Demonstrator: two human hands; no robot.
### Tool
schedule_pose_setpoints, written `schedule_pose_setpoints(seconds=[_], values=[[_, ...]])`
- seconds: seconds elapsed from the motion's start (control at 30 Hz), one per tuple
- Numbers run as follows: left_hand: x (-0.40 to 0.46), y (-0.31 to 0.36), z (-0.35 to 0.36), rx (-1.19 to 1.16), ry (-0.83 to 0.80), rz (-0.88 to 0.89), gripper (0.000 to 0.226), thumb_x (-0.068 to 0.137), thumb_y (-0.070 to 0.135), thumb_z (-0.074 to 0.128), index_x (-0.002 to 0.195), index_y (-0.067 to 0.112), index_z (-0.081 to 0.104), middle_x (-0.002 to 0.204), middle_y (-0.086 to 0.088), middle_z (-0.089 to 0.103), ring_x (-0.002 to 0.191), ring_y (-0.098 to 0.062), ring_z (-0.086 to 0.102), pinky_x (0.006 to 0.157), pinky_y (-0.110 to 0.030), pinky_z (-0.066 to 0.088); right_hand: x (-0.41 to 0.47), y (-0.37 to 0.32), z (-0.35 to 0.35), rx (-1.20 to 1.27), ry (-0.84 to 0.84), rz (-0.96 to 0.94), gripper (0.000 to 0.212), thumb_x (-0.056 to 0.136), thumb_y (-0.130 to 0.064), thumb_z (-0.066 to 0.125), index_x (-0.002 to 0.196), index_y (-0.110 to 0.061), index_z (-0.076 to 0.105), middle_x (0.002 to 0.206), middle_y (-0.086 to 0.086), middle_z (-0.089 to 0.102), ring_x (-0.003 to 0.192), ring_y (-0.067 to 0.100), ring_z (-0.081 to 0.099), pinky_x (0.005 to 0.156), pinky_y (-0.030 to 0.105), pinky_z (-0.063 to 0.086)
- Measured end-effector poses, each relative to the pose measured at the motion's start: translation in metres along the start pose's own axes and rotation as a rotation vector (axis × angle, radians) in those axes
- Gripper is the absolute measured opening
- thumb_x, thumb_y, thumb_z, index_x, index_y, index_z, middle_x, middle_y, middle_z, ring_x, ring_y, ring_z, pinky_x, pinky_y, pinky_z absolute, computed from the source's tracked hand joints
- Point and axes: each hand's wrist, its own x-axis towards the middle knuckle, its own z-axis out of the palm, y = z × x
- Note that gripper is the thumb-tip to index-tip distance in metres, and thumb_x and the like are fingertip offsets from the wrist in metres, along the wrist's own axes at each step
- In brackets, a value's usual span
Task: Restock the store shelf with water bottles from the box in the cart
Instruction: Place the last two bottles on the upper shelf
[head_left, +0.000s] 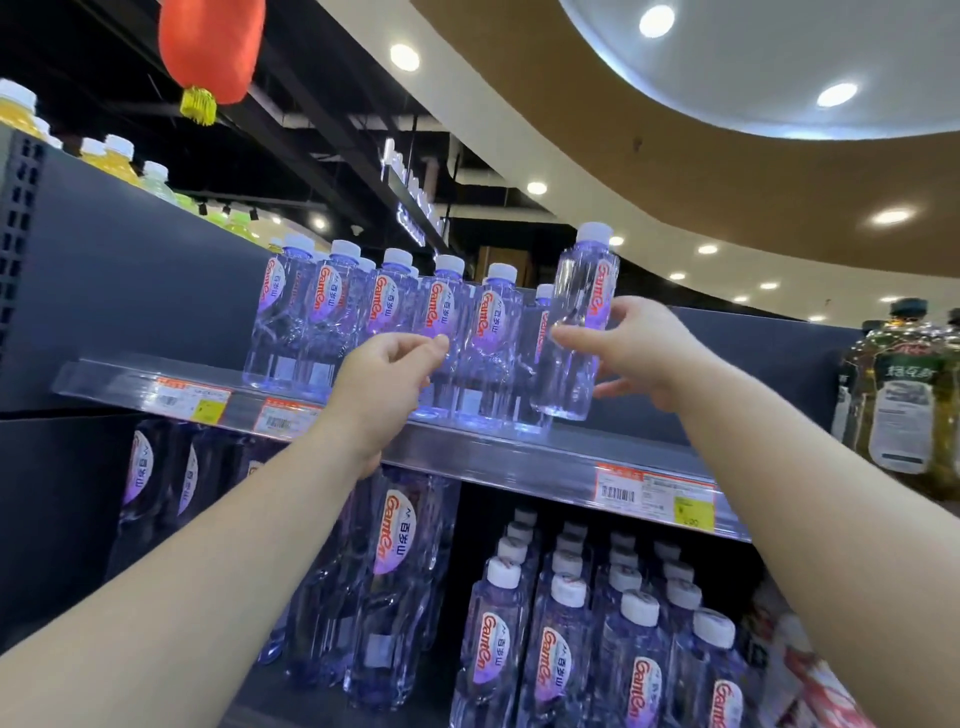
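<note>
Gripping a Ganten water bottle (574, 332) upright above the shelf (498, 457), right hand (631, 348); left hand (387, 379) loosely curled, holding nothing.

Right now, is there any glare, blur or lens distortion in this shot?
Head view: ceiling spotlights blow out white; the shelf edge bows from wide-angle distortion; the right hand and its water bottle look slightly soft; purple glow tints the bottles.

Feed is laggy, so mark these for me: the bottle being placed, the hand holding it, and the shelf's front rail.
Water bottle (576, 332), head view: on its clear body.
Right hand (634, 340), head view: on the back of the hand.
Shelf front rail (493, 457), head view: on a bare stretch.
</note>
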Motion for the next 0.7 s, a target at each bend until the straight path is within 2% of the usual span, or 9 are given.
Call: schedule_pose_setpoints(seconds=[0.13, 0.2, 0.3, 0.43, 0.57, 0.7], values=[[0.003, -0.009, -0.001, 0.043, 0.036, 0.048, 0.009, 0.091, 0.030, 0.065, 0.093, 0.022, 0.065, 0.099, 0.002, 0.069, 0.089, -0.013, 0.060, 0.089, -0.036, 0.049, 0.010, 0.027, 0.018, -0.093, 0.038, 0.048, 0.022, 0.078, -0.033, 0.078, 0.095, -0.023, 0.068, 0.091, 0.001, 0.073, 0.080, 0.018, 0.071, 0.062, 0.038, 0.062], [0.004, -0.012, 0.000, 0.047, 0.038, 0.060, 0.006, 0.091, 0.029, 0.066, 0.092, 0.023, 0.065, 0.095, 0.005, 0.068, 0.087, -0.011, 0.060, 0.087, -0.034, 0.050, 0.014, 0.032, 0.025, -0.109, 0.061, 0.052, 0.030, 0.077, -0.039, 0.078, 0.100, -0.024, 0.066, 0.093, 0.000, 0.072, 0.084, 0.019, 0.070, 0.066, 0.042, 0.062], [0.003, -0.014, 0.002, 0.055, 0.037, 0.065, 0.004, 0.091, 0.028, 0.066, 0.091, 0.024, 0.064, 0.093, 0.008, 0.066, 0.089, -0.011, 0.061, 0.086, -0.033, 0.049, 0.016, 0.032, 0.029, -0.149, 0.054, 0.046, 0.034, 0.078, -0.042, 0.076, 0.105, -0.025, 0.064, 0.094, -0.002, 0.070, 0.086, 0.017, 0.068, 0.067, 0.042, 0.062], [0.002, -0.019, 0.002, 0.088, 0.031, 0.072, 0.005, 0.090, 0.028, 0.066, 0.088, 0.028, 0.062, 0.092, 0.009, 0.065, 0.089, -0.010, 0.061, 0.085, -0.033, 0.050, 0.011, 0.031, 0.023, -0.162, -0.039, 0.123, 0.038, 0.077, -0.041, 0.077, 0.109, -0.026, 0.061, 0.100, -0.001, 0.068, 0.088, 0.020, 0.069, 0.072, 0.040, 0.062], [0.003, -0.019, 0.002, 0.230, 0.036, 0.128, 0.011, 0.090, 0.029, 0.066, 0.099, 0.022, 0.063, 0.093, 0.011, 0.065, 0.092, -0.013, 0.061, 0.087, -0.032, 0.049, 0.005, 0.032, 0.023, -0.204, -0.095, 0.219, 0.039, 0.081, -0.031, 0.077, 0.112, -0.014, 0.060, 0.098, 0.007, 0.062, 0.079, 0.024, 0.066, 0.074, 0.038, 0.062], [0.002, -0.018, 0.002, 0.440, 0.009, 0.209, 0.019, 0.091, 0.033, 0.063, 0.106, 0.022, 0.061, 0.095, 0.013, 0.064, 0.094, -0.014, 0.059, 0.089, -0.033, 0.048, 0.007, 0.034, 0.029, -0.226, -0.049, 0.208, 0.039, 0.077, -0.032, 0.079, 0.100, -0.006, 0.061, 0.088, 0.012, 0.059, 0.070, 0.022, 0.060, 0.071, 0.040, 0.062]])
